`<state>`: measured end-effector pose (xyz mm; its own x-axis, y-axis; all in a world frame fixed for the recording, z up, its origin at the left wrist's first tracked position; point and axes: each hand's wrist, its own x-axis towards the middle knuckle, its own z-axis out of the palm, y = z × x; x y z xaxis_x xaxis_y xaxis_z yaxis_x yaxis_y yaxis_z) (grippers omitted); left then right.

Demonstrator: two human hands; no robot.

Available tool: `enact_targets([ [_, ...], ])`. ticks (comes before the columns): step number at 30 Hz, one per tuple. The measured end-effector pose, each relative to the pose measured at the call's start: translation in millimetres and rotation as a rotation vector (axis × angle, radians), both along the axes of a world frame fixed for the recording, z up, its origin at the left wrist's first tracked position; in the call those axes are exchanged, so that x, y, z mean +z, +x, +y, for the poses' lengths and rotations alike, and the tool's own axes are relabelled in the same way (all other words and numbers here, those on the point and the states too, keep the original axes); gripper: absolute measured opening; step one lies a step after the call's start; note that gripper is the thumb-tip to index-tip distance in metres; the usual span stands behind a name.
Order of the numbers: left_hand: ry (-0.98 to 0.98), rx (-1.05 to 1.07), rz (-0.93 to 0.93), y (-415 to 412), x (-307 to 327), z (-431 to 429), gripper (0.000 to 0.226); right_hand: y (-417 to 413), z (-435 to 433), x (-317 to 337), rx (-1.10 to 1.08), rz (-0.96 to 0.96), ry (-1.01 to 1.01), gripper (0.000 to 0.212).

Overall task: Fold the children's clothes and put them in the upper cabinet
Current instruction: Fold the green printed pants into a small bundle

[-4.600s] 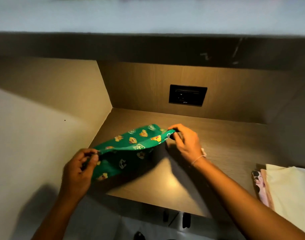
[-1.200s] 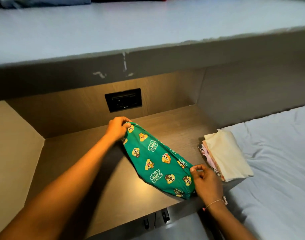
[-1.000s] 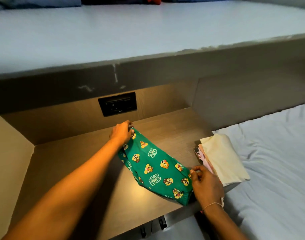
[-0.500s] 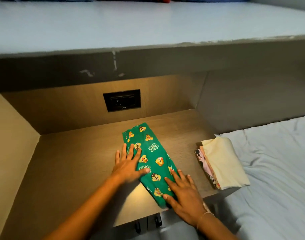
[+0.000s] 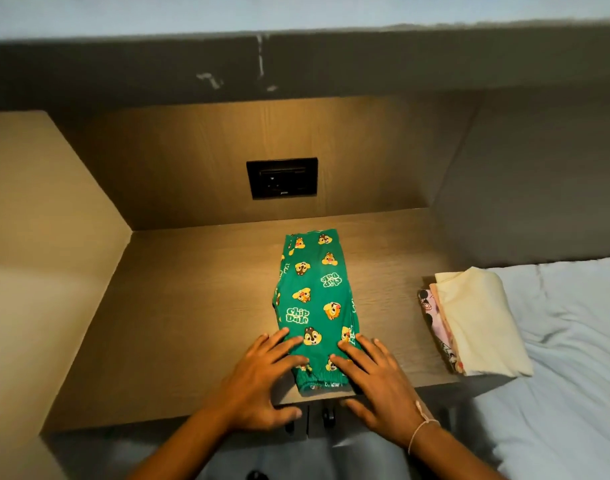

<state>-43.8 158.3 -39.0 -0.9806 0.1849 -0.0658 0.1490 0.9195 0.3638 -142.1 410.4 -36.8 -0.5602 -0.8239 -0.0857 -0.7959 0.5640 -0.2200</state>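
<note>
Green pants point(image 5: 314, 299) folded lengthwise, flat on wood worktop point(image 5: 192, 323) inside recess. Left hand point(image 5: 258, 382) and right hand point(image 5: 376, 379) pressing cuffed near end, grip apart, fingers straight. Folded stack point(image 5: 476, 320) at right edge, apart.

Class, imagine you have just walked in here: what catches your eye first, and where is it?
Bright green cartoon-print trousers lie lengthwise on the wooden shelf, the left hand and right hand pressed flat on their near end. A pile of folded clothes sits at the shelf's right edge, beside the bed.
</note>
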Motion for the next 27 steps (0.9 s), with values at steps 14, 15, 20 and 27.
enact_targets([
  [14, 0.915, 0.498, 0.036, -4.1, 57.3, 25.6, 0.011, -19.9, -12.4, 60.8, -0.359, -0.478, -0.702, 0.019],
  [15, 0.938, 0.572, 0.023, -21.3, 62.9, 20.9, 0.008, -35.4, -22.3, 64.7, -0.407, -0.496, -0.699, 0.018],
  [20, 0.742, 0.854, -0.116, -109.1, 67.4, -2.6, 0.019, -105.3, -76.1, 63.2, -0.619, -0.453, -0.535, 0.027],
  [27, 0.112, 0.871, -0.238, -106.8, 42.2, 3.0, 0.057, -98.8, -68.7, 32.5, -0.761, -0.383, -0.244, 0.060],
])
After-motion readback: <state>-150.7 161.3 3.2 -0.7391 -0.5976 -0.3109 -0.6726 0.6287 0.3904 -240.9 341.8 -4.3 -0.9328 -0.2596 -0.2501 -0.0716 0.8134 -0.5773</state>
